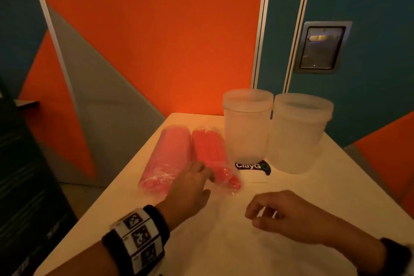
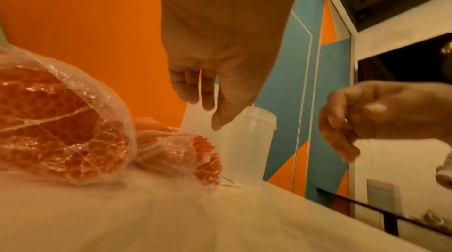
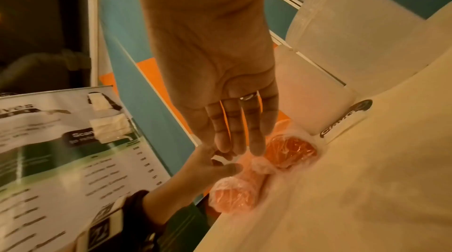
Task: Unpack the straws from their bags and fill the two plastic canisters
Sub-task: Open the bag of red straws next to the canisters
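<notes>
A: Head view first. Two sealed straw bags side by side on desk (image 1: 302, 197): pink bag (image 1: 165, 157), red bag (image 1: 212, 152). Left hand (image 1: 190, 188) reaching in between their near ends, fingers relaxed, grip holding nothing. Touching plastic? Cannot tell.

B: Right hand (image 1: 289, 215)?

A: Hovering over bare desk, loosely curled, grip holding nothing. Two canisters: left canister (image 1: 247, 125), right canister (image 1: 300, 132), touching, lids on, apparently no straws inside. Logo sticker (image 1: 253, 166) in front.

B: Left wrist view?

A: Straw ends visible through crinkled plastic, both bags sealed and knotted. Fingers hanging just above the smaller-looking bag, apart from it.

B: Right wrist view?

A: Fingers straight, wide, spread above bag ends. Poster (image 3: 61, 149) off the desk edge.

B: Risks?

A: Judgement only: slippery film, so a one-hand tear likely dumps straws across desk or over the near edge. Round bags probably roll if nudged. Canister lids unremoved, light canisters probably tip if a bundle gets jammed in.
</notes>
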A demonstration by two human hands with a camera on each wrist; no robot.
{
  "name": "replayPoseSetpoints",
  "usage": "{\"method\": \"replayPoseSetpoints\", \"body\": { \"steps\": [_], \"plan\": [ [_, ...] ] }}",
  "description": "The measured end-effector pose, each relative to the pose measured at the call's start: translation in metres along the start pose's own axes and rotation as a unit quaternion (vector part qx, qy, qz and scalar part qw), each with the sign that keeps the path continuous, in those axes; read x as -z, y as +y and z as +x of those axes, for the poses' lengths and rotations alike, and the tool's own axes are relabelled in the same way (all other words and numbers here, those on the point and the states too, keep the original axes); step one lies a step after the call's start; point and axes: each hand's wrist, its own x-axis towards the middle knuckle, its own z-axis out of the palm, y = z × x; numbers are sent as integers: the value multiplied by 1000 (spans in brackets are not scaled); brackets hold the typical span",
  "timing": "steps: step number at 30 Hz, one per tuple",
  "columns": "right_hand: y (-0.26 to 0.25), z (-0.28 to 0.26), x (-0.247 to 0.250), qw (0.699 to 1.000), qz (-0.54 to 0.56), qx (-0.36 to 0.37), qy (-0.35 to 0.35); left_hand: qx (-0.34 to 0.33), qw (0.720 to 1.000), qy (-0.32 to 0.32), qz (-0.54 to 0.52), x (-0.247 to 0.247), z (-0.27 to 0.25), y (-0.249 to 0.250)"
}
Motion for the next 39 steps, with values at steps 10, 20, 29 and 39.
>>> {"method": "replayPoseSetpoints", "body": {
  "steps": [10, 20, 29, 39],
  "plan": [
    [16, 146, 79, 983, -78, -114, 125, 69, 997, -23, 29, -41, 43, -28],
    [48, 150, 14, 969, -215, -10, 121, -4, 992, 63, -112, -26, 29, -27],
    [79, 67, 55, 910, 270, -145, 281, -13, 936, 245, -253, 47, 25, 10],
    [23, -20, 68, 971, 130, 46, 196, -128, 964, 117, -203, 29, 49, 109]
  ]
}}
